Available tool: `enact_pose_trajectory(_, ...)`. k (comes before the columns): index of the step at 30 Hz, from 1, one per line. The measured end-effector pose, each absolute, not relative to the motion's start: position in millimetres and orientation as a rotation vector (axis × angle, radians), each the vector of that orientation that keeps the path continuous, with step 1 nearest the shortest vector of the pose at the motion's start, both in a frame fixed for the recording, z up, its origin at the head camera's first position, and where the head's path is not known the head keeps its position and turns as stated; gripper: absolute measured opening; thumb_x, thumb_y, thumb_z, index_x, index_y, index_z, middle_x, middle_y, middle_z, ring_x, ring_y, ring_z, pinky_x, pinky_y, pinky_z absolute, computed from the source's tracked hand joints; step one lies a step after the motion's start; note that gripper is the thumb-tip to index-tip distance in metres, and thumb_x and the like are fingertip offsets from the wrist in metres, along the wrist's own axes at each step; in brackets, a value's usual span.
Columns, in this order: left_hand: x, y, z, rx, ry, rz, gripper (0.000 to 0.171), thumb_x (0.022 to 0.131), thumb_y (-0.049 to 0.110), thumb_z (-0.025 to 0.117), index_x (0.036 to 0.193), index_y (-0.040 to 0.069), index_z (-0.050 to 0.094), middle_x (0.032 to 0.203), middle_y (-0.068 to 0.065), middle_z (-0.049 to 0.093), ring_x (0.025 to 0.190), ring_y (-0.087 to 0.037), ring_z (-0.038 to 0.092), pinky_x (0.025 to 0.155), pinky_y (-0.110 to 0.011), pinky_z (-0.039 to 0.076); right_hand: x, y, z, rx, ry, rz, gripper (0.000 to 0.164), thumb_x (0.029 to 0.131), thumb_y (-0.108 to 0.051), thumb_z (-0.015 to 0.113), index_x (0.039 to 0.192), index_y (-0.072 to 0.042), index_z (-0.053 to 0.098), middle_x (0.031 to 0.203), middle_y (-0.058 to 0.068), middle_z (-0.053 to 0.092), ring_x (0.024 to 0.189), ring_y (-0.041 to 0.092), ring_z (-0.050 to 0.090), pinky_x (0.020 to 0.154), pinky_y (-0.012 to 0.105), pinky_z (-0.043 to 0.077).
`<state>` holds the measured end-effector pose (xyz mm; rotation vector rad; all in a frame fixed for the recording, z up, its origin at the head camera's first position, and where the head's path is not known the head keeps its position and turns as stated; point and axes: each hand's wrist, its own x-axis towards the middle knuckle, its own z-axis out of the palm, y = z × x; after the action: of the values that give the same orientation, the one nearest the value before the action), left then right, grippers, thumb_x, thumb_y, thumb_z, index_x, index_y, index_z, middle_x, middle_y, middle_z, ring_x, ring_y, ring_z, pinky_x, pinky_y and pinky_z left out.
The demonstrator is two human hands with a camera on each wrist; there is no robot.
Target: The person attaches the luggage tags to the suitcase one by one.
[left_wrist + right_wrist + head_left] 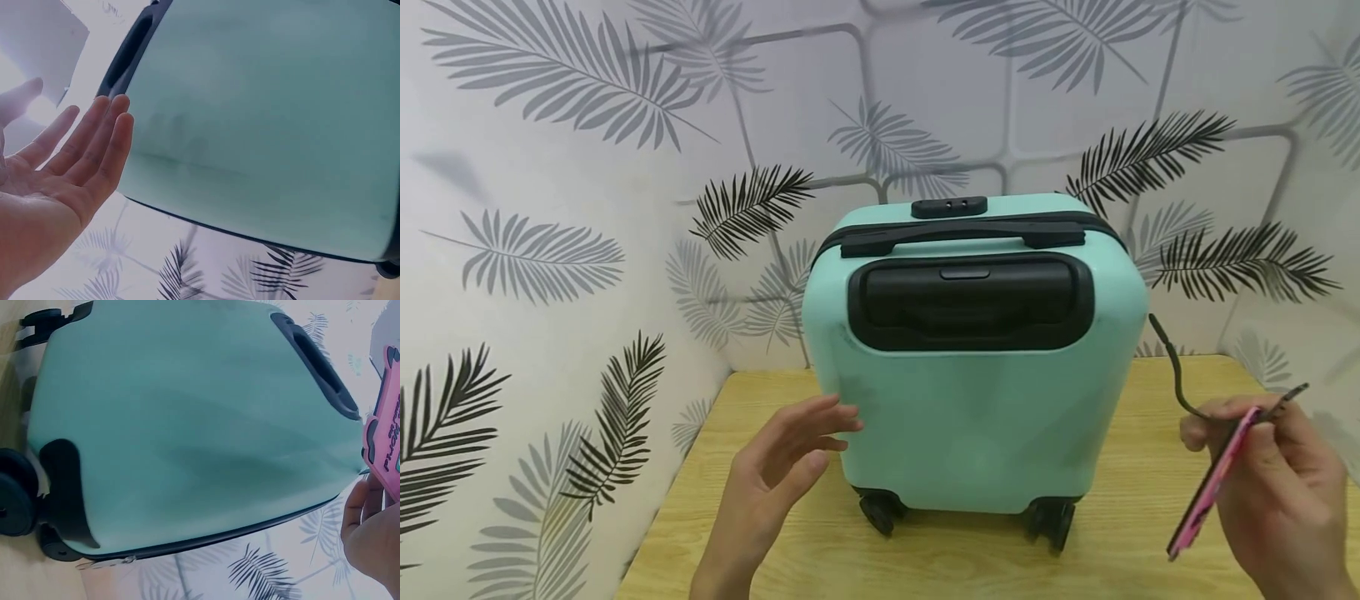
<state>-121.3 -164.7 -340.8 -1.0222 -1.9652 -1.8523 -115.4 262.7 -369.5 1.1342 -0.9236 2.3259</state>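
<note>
A mint-green hard-shell suitcase (970, 425) stands upright on its black wheels, with the black telescopic handle (970, 292) pushed down into its recess. Above that runs the black carry handle (962, 236). To the right of the suitcase, my right hand (1292, 492) pinches a pink luggage tag (1213, 492) near its top, seen almost edge-on from the head. Its dark strap (1178, 379) sticks up, curved and undone. In the right wrist view, the tag's pink face (384, 444) shows raised lettering. My left hand (767, 483) holds nothing, its relaxed fingers close to the suitcase's left side.
The suitcase stands on a light wood table (752, 408). Behind it and on the left are walls with a leaf-patterned covering (550, 258). A black combination lock (949, 207) sits on the suitcase's top, and wheels (880, 512) project below.
</note>
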Motion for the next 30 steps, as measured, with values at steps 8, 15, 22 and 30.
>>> enact_pose_trajectory(8, -125.3, -154.1, -326.9, -1.114, -1.914, -1.782, 0.045, 0.101, -0.01, 0.052, 0.146, -0.005, 0.051, 0.135, -0.023, 0.065, 0.123, -0.033, 0.064, 0.1, -0.04, 0.055, -111.9, 251.4, -356.7, 1.168, -0.922, 2.284, 0.035, 0.107, 0.011, 0.021, 0.121, 0.03, 0.046, 0.118, 0.034, 0.06, 0.102, 0.039, 0.064, 0.096, 0.04, 0.048)
enact_pose_trajectory(15, -130.1, -144.6, -310.8, -1.192, -1.918, -1.646, 0.045, 0.101, -0.006, 0.056, 0.146, -0.002, 0.052, 0.135, -0.018, 0.066, 0.124, -0.03, 0.064, 0.101, -0.039, 0.054, -112.6, 244.5, -346.2, 1.183, -0.905, 2.271, 0.035, 0.106, 0.012, 0.02, 0.12, 0.029, 0.047, 0.116, 0.033, 0.06, 0.103, 0.04, 0.062, 0.097, 0.041, 0.048)
enact_pose_trajectory(22, -131.0, -133.4, -299.2, -1.21, -1.981, -1.61, 0.045, 0.102, -0.003, 0.058, 0.147, 0.005, 0.054, 0.135, -0.012, 0.067, 0.124, -0.027, 0.064, 0.102, -0.04, 0.053, -117.4, 228.2, -329.8, 1.243, -0.836, 2.213, 0.029, 0.104, 0.013, 0.026, 0.111, 0.03, 0.049, 0.109, 0.035, 0.062, 0.099, 0.04, 0.06, 0.091, 0.04, 0.049)
enact_pose_trajectory(30, -135.9, -122.2, -284.0, -1.279, -1.957, -1.535, 0.043, 0.103, 0.002, 0.06, 0.146, 0.005, 0.055, 0.134, -0.012, 0.068, 0.123, -0.026, 0.066, 0.1, -0.042, 0.055, -124.5, 214.0, -313.7, 1.273, -0.828, 2.195, 0.03, 0.102, 0.013, 0.027, 0.108, 0.029, 0.051, 0.106, 0.034, 0.064, 0.1, 0.039, 0.064, 0.096, 0.04, 0.052)
